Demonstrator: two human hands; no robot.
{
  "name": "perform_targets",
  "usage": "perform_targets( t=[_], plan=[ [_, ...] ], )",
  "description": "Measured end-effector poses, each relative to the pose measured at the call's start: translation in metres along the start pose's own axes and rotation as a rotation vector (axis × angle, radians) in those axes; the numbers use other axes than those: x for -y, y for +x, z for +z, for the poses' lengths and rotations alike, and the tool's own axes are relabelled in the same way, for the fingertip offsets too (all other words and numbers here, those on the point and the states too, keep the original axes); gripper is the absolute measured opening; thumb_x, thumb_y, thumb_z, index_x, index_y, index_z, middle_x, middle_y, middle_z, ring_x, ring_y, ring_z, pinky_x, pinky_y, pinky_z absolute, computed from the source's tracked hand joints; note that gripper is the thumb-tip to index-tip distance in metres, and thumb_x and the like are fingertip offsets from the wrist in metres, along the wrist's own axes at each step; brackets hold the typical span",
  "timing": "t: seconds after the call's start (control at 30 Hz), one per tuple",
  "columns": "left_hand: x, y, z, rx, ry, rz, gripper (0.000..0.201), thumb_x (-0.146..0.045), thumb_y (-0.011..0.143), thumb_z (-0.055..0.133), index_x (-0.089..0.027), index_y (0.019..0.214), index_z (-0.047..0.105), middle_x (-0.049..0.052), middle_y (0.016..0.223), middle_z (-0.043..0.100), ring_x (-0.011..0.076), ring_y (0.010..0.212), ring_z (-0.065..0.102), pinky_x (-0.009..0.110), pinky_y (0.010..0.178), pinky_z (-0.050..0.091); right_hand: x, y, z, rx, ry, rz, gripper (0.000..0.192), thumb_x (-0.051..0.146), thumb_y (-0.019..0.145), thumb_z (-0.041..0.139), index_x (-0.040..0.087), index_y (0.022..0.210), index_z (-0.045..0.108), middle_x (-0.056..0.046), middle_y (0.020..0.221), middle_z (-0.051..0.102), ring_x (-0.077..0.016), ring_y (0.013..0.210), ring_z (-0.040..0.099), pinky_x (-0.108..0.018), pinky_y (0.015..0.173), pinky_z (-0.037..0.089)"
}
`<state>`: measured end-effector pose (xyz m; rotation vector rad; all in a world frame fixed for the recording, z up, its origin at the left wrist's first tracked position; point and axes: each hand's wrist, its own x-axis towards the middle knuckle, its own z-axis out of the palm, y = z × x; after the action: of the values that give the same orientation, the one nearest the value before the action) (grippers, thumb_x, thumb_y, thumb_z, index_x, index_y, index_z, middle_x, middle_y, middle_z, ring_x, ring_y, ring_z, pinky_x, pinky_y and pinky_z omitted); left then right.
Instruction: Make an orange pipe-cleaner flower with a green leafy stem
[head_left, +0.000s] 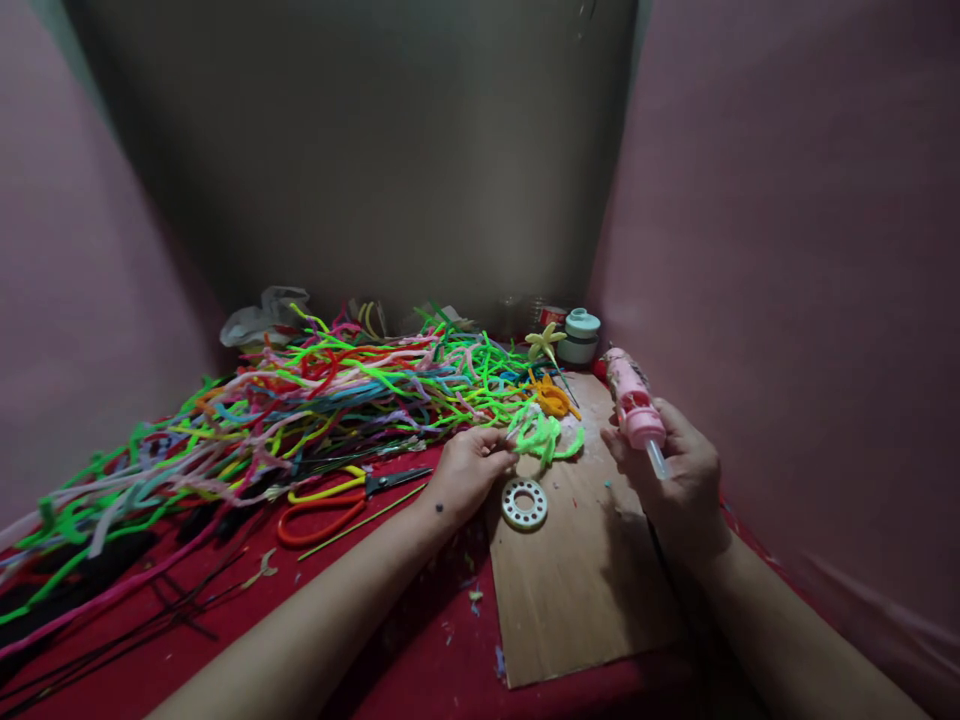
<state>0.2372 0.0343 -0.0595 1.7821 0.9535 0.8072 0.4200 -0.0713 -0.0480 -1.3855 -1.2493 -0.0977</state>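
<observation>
My right hand point(679, 470) is wrapped round a pink glue gun point(636, 400), with a clear glue stick point(658, 458) poking out of its back end toward me. My left hand point(472, 468) pinches the near-left end of a bent bright green pipe cleaner piece point(541, 437) over the wooden board point(577, 580). Just below those fingers a pale round disc with a ring of holes point(524, 504) lies on the board. An orange pipe cleaner shape point(553, 397) rests just beyond the green piece.
A big heap of coloured pipe cleaners point(360, 380) spreads over the red cloth point(420, 640) at left. Scissors with red and yellow handles point(330, 505) lie before it. At the back stand a mint-green jar point(579, 337) and a yellow pipe cleaner flower point(545, 342). Pink walls flank both sides.
</observation>
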Motion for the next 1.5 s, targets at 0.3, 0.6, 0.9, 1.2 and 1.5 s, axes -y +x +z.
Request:
perform_targets(
  t=[0.3,0.6,0.9,1.2,1.5],
  plan=[
    [-0.043,0.064,0.006,0.003,0.48,0.175,0.022,-0.024,0.078,0.053,-0.017,0.086,0.073,0.006,0.083,0.071,0.0186,0.077,0.063,0.026,0.071,0.043,0.009,-0.002,-0.018,-0.067,-0.022,-0.008,0.017,0.03,0.072,0.066,0.019,0.081,0.057,0.001,0.067,0.051,-0.012,0.056,0.046,-0.024,0.051,0.041],
    [-0.049,0.135,0.057,0.058,0.734,0.043,0.018,-0.004,0.057,0.065,-0.016,0.068,0.072,0.017,0.088,0.071,0.0316,0.09,0.064,0.034,0.074,0.043,0.001,-0.024,-0.026,-0.167,-0.087,0.002,0.021,0.028,0.071,0.067,0.019,0.089,0.061,-0.001,0.069,0.058,-0.0136,0.054,0.051,-0.025,0.047,0.043],
    [-0.044,0.153,0.042,0.013,0.428,0.081,0.008,-0.015,0.052,0.071,-0.019,0.056,0.066,0.002,0.058,0.061,0.0204,0.07,0.059,0.027,0.062,0.039,0.007,-0.022,-0.029,-0.116,-0.073,-0.044,0.029,0.027,0.075,0.065,0.024,0.103,0.06,-0.003,0.078,0.063,-0.0178,0.06,0.059,-0.03,0.054,0.051],
    [-0.059,0.145,0.038,0.003,-0.155,0.079,0.032,-0.035,0.049,0.078,-0.014,0.067,0.063,-0.004,0.05,0.052,0.0029,0.038,0.029,0.022,0.041,0.021,-0.002,-0.025,-0.024,-0.093,-0.023,0.007,0.024,0.026,0.074,0.065,0.02,0.097,0.06,-0.003,0.078,0.061,-0.0158,0.063,0.057,-0.028,0.056,0.049],
    [-0.073,0.138,0.027,-0.089,-0.269,0.084,0.026,-0.018,0.037,0.08,-0.014,0.049,0.058,-0.005,0.039,0.049,0.0062,0.04,0.038,0.022,0.042,0.024,-0.005,-0.019,-0.018,-0.041,0.045,0.055,0.015,0.027,0.075,0.065,0.018,0.084,0.057,0.001,0.07,0.057,-0.0119,0.06,0.052,-0.024,0.054,0.045]
  ],
)
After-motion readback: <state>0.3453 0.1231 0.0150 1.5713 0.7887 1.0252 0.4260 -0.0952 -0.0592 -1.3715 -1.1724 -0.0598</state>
